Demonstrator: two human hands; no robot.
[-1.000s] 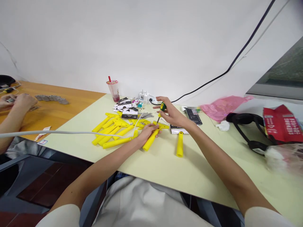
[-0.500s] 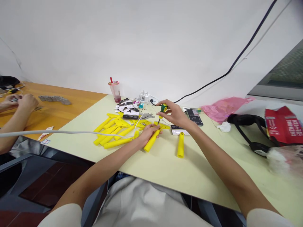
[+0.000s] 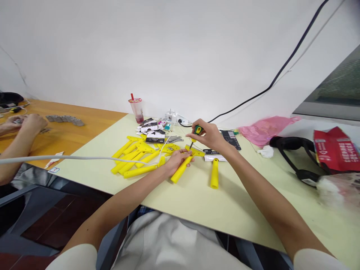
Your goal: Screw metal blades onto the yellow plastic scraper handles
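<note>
My left hand (image 3: pixel 177 162) is closed around a yellow plastic scraper (image 3: pixel 180 171), whose handle points down toward me. Above it, my right hand (image 3: pixel 210 134) grips the green and yellow handle of a screwdriver (image 3: pixel 198 130). The screwdriver's shaft slants down, and its tip meets the scraper's head beside my left fingers; the exact contact point is too small to make out. Left of my hands lies a pile of similar yellow scrapers (image 3: pixel 132 155). To the right, a separate yellow handle (image 3: pixel 214 174) rests on the table. Thin grey blades (image 3: pixel 174 139) lie behind my left hand.
Black and white small boxes (image 3: pixel 152 129), a drink cup (image 3: pixel 137 110) and a power strip (image 3: pixel 171 115) stand toward the wall. A phone (image 3: pixel 231 140), pink bag (image 3: pixel 267 130) and black headset-like device (image 3: pixel 298 153) lie rightward. A white cable (image 3: pixel 84 158) crosses left. Another person's hands (image 3: pixel 30 123) work there.
My right hand and the screwdriver have shifted slightly right, and the screwdriver handle has turned in my fingers. The held scraper has tilted a little, its head moving right.
</note>
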